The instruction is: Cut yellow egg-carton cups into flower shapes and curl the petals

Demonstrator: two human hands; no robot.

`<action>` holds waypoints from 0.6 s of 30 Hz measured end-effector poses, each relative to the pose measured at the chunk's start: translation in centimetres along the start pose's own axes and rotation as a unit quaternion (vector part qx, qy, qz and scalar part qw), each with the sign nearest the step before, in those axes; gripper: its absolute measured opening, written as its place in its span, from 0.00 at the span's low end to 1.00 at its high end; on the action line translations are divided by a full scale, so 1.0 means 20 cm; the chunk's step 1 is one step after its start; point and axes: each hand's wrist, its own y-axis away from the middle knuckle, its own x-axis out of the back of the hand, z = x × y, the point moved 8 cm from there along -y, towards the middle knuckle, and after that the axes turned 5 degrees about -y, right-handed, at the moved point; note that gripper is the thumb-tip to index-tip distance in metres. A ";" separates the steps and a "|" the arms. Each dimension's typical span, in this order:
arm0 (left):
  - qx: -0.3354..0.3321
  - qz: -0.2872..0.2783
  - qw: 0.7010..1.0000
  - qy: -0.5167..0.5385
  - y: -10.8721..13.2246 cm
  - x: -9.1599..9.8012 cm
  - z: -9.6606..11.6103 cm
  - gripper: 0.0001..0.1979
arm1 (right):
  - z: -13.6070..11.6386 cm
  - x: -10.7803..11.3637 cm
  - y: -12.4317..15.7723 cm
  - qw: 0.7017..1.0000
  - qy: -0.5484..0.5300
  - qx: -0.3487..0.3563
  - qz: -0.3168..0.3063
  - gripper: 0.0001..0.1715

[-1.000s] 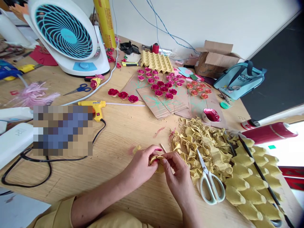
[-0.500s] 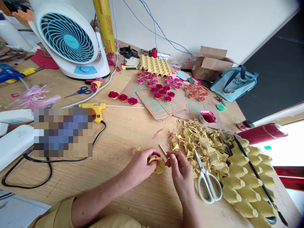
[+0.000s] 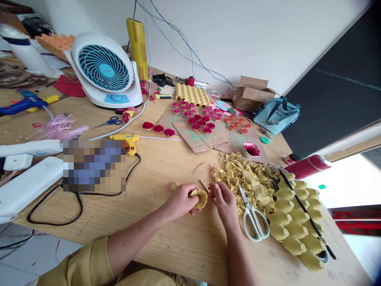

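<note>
My left hand (image 3: 182, 200) is closed on a yellow egg-carton flower (image 3: 200, 198), its cupped petals facing up toward me. Close on its right, my right hand (image 3: 223, 200) pinches a thin wooden stick (image 3: 204, 186), whose far end points up and left. A small gap separates the stick from the flower. Behind my left hand lies a small yellow piece (image 3: 175, 185). White-handled scissors (image 3: 254, 222) rest to the right of my right hand, beside a heap of yellow carton scraps (image 3: 247, 178).
A yellow egg tray (image 3: 293, 222) with a black brush lies at the right. Painted red flowers (image 3: 196, 121) stand on cardboard (image 3: 190, 137) near a bowl of red paint (image 3: 251, 149). A yellow glue gun (image 3: 127, 141), its cord and a fan (image 3: 107, 71) are at left.
The view has shifted, showing more of the table's front. The flower in my left hand has turned, and its petals now form a rounder cup. My right hand still holds the stick.
</note>
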 end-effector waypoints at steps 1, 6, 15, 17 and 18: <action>-0.004 0.001 1.000 0.002 0.00 0.00 0.00 0.07 | 0.00 -0.01 0.00 1.000 -0.006 0.001 -0.004 0.22; -0.010 -0.011 0.999 0.037 0.02 -0.01 0.02 0.10 | -0.02 -0.03 0.01 0.999 -0.027 0.012 -0.027 0.22; 0.023 -0.120 0.961 0.248 0.02 -0.04 0.03 0.21 | -0.06 -0.02 0.02 0.998 -0.045 0.005 -0.031 0.19; 0.031 -0.129 0.952 0.277 0.02 -0.04 0.02 0.21 | -0.05 -0.02 0.03 0.998 -0.042 -0.001 -0.038 0.18; 0.034 -0.136 0.949 0.281 0.03 -0.04 0.02 0.21 | -0.05 -0.02 0.03 0.999 -0.034 0.000 -0.042 0.17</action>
